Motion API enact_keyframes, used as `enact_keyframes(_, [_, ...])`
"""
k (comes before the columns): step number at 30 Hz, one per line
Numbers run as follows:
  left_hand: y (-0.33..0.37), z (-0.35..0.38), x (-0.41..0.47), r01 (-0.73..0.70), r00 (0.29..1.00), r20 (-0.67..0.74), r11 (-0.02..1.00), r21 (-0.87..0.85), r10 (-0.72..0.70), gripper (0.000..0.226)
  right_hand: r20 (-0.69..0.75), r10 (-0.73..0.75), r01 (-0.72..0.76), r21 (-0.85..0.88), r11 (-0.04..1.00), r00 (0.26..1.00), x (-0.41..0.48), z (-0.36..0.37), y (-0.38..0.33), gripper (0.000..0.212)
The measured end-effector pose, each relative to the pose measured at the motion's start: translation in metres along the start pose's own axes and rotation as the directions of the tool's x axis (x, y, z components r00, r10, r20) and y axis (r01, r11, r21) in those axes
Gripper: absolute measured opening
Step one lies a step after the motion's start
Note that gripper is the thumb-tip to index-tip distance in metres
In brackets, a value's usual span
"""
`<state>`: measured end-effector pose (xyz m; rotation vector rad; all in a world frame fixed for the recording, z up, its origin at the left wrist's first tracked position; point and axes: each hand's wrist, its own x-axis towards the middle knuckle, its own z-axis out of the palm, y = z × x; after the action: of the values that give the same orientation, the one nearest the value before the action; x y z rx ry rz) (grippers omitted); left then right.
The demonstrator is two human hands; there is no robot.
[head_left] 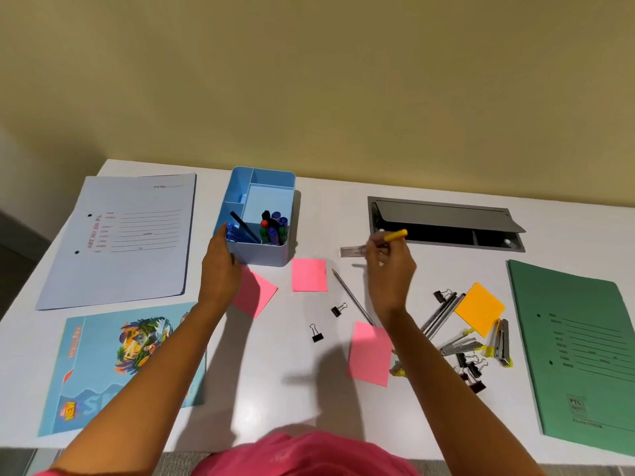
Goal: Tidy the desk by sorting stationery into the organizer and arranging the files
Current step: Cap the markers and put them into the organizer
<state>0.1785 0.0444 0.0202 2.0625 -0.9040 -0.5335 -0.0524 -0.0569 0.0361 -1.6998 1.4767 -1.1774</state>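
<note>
A light blue organizer (261, 255) stands at the desk's back middle, with several markers and pens in its front compartments. My left hand (220, 266) holds its front left corner. My right hand (390, 266) pinches a yellow pen (395, 235) above a clear ruler (352, 250), to the right of the organizer. Pink sticky notes (309, 274) and a pencil (350, 293) lie between my arms. A pale blue file (127, 238) lies at the back left, a picture-covered file (103, 365) at the front left and a green file (580, 355) at the right.
Two black binder clips (316, 333) lie in the middle. Right of my right arm is a heap of pens, clips, staplers and an orange sticky note (479, 309). A grey cable hatch (446, 221) stands open at the back right. The wall rises right behind the desk.
</note>
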Motion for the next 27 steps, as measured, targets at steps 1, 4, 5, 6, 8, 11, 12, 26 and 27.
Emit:
enact_keyframes(1, [-0.001, 0.0, 0.001, 0.007, 1.0, 0.008, 1.0, -0.01, -0.007, 0.062, 0.031, -0.033, 0.031, 0.055, 0.998, 0.999, 0.0, 0.011, -0.013, 0.005])
enact_keyframes(4, [-0.001, 0.0, 0.002, 0.027, 0.999, 0.024, 0.999, -0.02, -0.026, 0.063, 0.118, -0.147, 0.13, 0.141, 0.981, 0.982, 0.0, 0.044, -0.05, 0.016])
enact_keyframes(5, [0.0, 0.001, 0.002, 0.026, 0.999, 0.027, 0.999, -0.018, -0.026, 0.063, 0.147, -0.187, 0.164, 0.156, 0.974, 0.971, 0.001, 0.054, -0.062, 0.02])
enact_keyframes(6, [0.0, 0.001, 0.002, 0.029, 0.999, 0.027, 0.999, -0.017, -0.028, 0.063, 0.173, -0.226, 0.198, 0.166, 0.966, 0.959, 0.002, 0.063, -0.073, 0.022])
enact_keyframes(8, [0.0, 0.003, 0.002, 0.034, 0.999, 0.027, 0.999, -0.026, -0.033, 0.065, 0.227, -0.305, 0.271, 0.171, 0.947, 0.925, 0.005, 0.081, -0.089, 0.019])
enact_keyframes(11, [-0.002, 0.006, 0.003, 0.042, 0.999, 0.03, 0.998, -0.048, -0.041, 0.065, 0.356, -0.372, 0.344, 0.14, 0.928, 0.857, 0.007, 0.106, -0.1, 0.017])
enact_keyframes(12, [-0.004, 0.007, 0.004, 0.048, 0.998, 0.03, 0.997, -0.062, -0.046, 0.063, 0.392, -0.382, 0.375, 0.097, 0.922, 0.837, 0.007, 0.115, -0.1, 0.018])
enact_keyframes(26, [-0.022, 0.026, 0.014, 0.111, 0.994, 0.026, 0.985, -0.135, -0.108, 0.066, 0.587, -0.362, 0.619, -0.322, 0.716, 0.724, 0.014, 0.16, -0.083, 0.02])
enact_keyframes(27, [-0.025, 0.028, 0.016, 0.109, 0.994, 0.024, 0.987, -0.122, -0.107, 0.068, 0.592, -0.358, 0.616, -0.317, 0.721, 0.722, 0.015, 0.16, -0.082, 0.022])
